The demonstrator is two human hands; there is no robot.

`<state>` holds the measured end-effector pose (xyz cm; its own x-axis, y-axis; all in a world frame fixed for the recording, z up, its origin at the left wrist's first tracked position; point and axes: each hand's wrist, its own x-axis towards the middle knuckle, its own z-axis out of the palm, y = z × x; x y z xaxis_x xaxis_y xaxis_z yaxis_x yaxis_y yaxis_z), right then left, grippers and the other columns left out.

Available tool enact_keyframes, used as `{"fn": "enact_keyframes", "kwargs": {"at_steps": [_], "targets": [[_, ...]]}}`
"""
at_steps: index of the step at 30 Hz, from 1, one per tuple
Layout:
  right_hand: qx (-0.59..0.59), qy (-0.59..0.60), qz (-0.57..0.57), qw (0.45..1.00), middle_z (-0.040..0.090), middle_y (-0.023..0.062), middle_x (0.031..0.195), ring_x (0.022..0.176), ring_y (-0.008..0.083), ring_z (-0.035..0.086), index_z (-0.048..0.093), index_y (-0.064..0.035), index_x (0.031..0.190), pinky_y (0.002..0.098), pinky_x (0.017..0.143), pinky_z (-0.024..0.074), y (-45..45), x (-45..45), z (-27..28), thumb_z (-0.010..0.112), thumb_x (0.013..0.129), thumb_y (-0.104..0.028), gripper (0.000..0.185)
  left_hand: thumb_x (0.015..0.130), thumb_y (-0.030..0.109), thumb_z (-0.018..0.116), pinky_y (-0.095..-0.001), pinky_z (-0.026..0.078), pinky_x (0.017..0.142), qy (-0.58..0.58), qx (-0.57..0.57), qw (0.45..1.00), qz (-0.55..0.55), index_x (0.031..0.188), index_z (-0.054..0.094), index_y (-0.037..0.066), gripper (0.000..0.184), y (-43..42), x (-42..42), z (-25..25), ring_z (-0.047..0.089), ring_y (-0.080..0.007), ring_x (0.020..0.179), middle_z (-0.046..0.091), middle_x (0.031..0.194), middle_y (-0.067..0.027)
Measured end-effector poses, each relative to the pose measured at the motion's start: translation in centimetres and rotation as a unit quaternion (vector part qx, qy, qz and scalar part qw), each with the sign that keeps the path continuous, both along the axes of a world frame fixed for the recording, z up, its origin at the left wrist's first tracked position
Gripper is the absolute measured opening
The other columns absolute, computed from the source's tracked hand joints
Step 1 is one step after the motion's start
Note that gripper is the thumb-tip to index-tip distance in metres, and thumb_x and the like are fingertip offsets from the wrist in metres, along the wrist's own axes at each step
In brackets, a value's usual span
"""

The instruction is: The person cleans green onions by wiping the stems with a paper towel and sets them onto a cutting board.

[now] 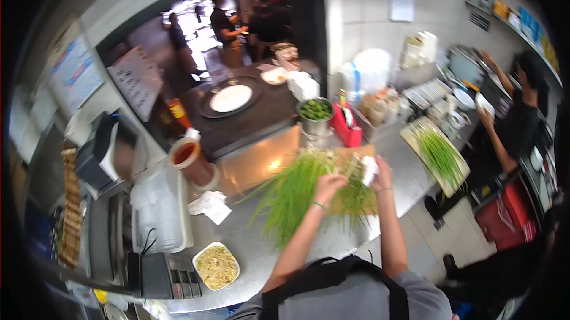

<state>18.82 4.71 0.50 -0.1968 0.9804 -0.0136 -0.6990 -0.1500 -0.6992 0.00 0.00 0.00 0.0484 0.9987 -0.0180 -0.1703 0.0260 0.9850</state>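
Observation:
A large heap of green onions [285, 192] lies on the steel counter in front of me, its long leaves fanning toward the left and the pale root ends at the back. My left hand [330, 189] is closed on green onions near their pale ends. To its right, my right hand [383, 176] grips a crumpled white paper or cloth [369, 170]; its exact kind is unclear. Thinner green stalks [354, 198] lie between and below the hands on a brown board or sheet [369, 201]. A metal pot of chopped greens [315, 115] stands just behind the heap.
More green onions [439, 153] lie on a cutting board [454, 188] at right. A co-worker [522, 106] stands beyond it. Leftward are a container of red sauce [195, 165], crumpled paper [211, 206], a plastic bin [184, 225] and a square tub [217, 266]. A red holder [347, 127] stands behind.

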Motion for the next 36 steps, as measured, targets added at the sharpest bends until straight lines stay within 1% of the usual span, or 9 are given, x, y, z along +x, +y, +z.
{"fn": "enact_keyframes", "kwargs": {"at_steps": [1, 2, 5, 10, 13, 16, 21, 31, 36], "targets": [[-0.011, -0.016, -0.027, 0.999, 0.061, 0.0121, 0.099, 0.094, 0.0217, 0.059, 0.054, -0.0028, 0.103, 0.0372, 0.083, 0.0481, -1.9, 2.6, -0.2, 0.035, 0.092, -0.030, 0.035, 0.073, 0.010, 0.066, -0.0254, 0.043, 0.080, -0.016, -0.011, 0.999, -0.027, 0.088, 0.066, 0.002, 0.018, -0.9, 2.4, -0.7, 0.059, -0.0116, 0.081, 0.065, 0.084, -0.0033], [-0.057, 0.023, -0.048, 0.997, 0.063, 0.0091, 0.087, 0.078, 0.0189, 0.061, 0.057, -0.0011, 0.096, 0.0309, 0.070, 0.0509, -1.3, 2.9, -1.5, 0.045, 0.089, -0.016, 0.020, 0.072, 0.007, 0.065, -0.0242, 0.045, 0.073, -0.039, -0.011, 0.999, -0.004, 0.083, 0.066, 0.001, 0.012, -1.1, 2.6, 0.2, 0.058, -0.0106, 0.073, 0.065, 0.078, -0.0023], [-0.050, 0.012, -0.027, 0.998, 0.062, 0.0074, 0.084, 0.074, 0.0154, 0.060, 0.057, -0.0036, 0.092, 0.0280, 0.067, 0.0495, -3.6, -0.3, -1.7, 0.056, 0.084, -0.013, 0.012, 0.073, 0.008, 0.065, -0.0207, 0.044, 0.068, -0.020, -0.047, 0.999, -0.010, 0.086, 0.066, 0.000, 0.015, -0.9, 1.6, 0.0, 0.058, -0.0092, 0.073, 0.065, 0.079, -0.0026], [-0.061, -0.048, -0.054, 0.996, 0.062, 0.0090, 0.080, 0.068, 0.0155, 0.060, 0.054, -0.0034, 0.087, 0.0280, 0.059, 0.0505, -4.6, -0.7, -1.5, 0.065, 0.075, -0.004, 0.016, 0.074, 0.006, 0.065, -0.0216, 0.044, 0.066, -0.008, 0.019, 0.999, -0.039, 0.087, 0.065, 0.000, 0.014, -1.7, 3.8, -1.4, 0.057, -0.0078, 0.072, 0.064, 0.079, -0.0029], [-0.035, -0.083, -0.089, 0.992, 0.063, 0.0128, 0.083, 0.071, 0.0190, 0.061, 0.056, -0.0026, 0.085, 0.0301, 0.062, 0.0521, -4.6, -0.7, -1.5, 0.062, 0.075, 0.001, 0.012, 0.075, 0.009, 0.066, -0.0211, 0.044, 0.066, 0.044, 0.069, 0.995, -0.062, 0.089, 0.065, 0.000, 0.017, -0.9, 3.6, -2.8, 0.056, -0.0074, 0.072, 0.064, 0.080, -0.0038], [0.012, -0.181, -0.100, 0.978, 0.061, 0.0066, 0.075, 0.066, 0.0120, 0.058, 0.055, -0.0031, 0.083, 0.0235, 0.058, 0.0477, -5.3, -0.9, 0.4, 0.065, 0.072, 0.001, 0.016, 0.076, 0.016, 0.067, -0.0214, 0.044, 0.067, 0.022, 0.086, 0.996, 0.007, 0.090, 0.064, 0.000, 0.022, -1.5, 3.5, 0.9, 0.056, -0.0074, 0.072, 0.063, 0.080, -0.0030], [0.122, -0.283, -0.093, 0.947, 0.059, 0.0016, 0.071, 0.064, 0.0062, 0.054, 0.054, -0.0038, 0.080, 0.0183, 0.059, 0.0430, -5.8, -1.8, 3.0, 0.066, 0.070, 0.003, 0.017, 0.079, 0.011, 0.063, -0.0198, 0.043, 0.068, -0.045, 0.076, 0.996, 0.014, 0.087, 0.063, -0.002, 0.015, 0.1, 4.0, 2.0, 0.054, -0.0057, 0.075, 0.062, 0.083, -0.0021], [0.191, -0.338, -0.035, 0.921, 0.058, 0.0000, 0.069, 0.061, 0.0045, 0.050, 0.052, -0.0032, 0.080, 0.0187, 0.055, 0.0382, -6.1, -0.9, 4.6, 0.067, 0.071, 0.001, 0.018, 0.080, 0.013, 0.062, -0.0224, 0.042, 0.075, -0.113, 0.084, 0.979, 0.147, 0.087, 0.065, 0.001, 0.014, 1.9, 1.9, 5.1, 0.056, -0.0083, 0.079, 0.064, 0.084, -0.0033], [0.232, -0.360, -0.057, 0.902, 0.058, 0.0009, 0.072, 0.070, 0.0072, 0.054, 0.055, -0.0037, 0.078, 0.0214, 0.064, 0.0414, -3.9, 1.9, 4.8, 0.068, 0.070, -0.002, 0.016, 0.082, 0.016, 0.061, -0.0227, 0.040, 0.068, -0.078, 0.082, 0.978, 0.176, 0.089, 0.065, 0.002, 0.017, 1.8, 5.6, 6.8, 0.052, -0.0065, 0.073, 0.063, 0.082, -0.0012]]}}
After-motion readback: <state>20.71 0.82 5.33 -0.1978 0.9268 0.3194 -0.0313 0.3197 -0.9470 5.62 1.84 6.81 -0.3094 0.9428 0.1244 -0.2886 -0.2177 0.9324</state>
